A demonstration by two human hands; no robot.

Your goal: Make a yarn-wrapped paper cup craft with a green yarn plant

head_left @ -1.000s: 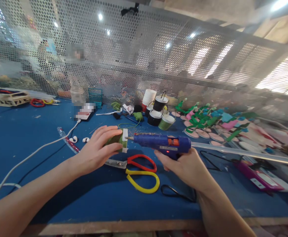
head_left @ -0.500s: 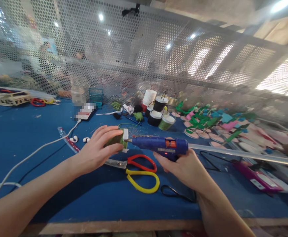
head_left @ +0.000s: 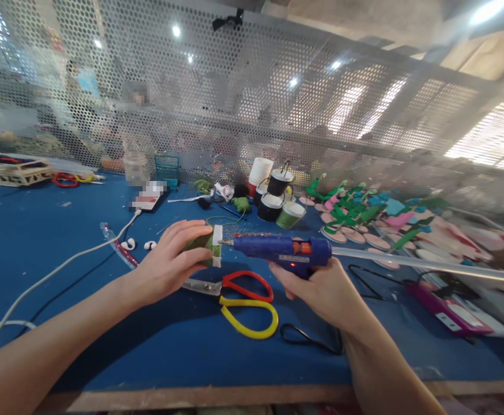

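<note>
My left hand [head_left: 159, 271] is closed around a small paper cup [head_left: 205, 248] lying on its side, wrapped in green yarn with a white band at the rim. The cup's rim faces right. A blue glue gun [head_left: 264, 248] is gripped in my right hand [head_left: 327, 297], its metal nozzle pointing left at the cup's white rim. Whether the tip touches the rim I cannot tell. A red light glows on the gun, and a long clear glue stick [head_left: 407, 262] sticks out behind it. Below the cup lie scissors [head_left: 249, 331] with one red and one yellow handle.
Black, white and green cups [head_left: 271, 207] stand at the back, beside a green yarn ball [head_left: 241, 204]. Pink discs with green pieces [head_left: 345, 216] crowd the right, near a purple power strip [head_left: 451, 308]. A white cable [head_left: 61, 265], earphones and phone lie left.
The glue gun's nozzle has shifted slightly up and back from the rim. The cup has moved slightly left, and more white shows at its lower rim. Both hands keep their holds.
</note>
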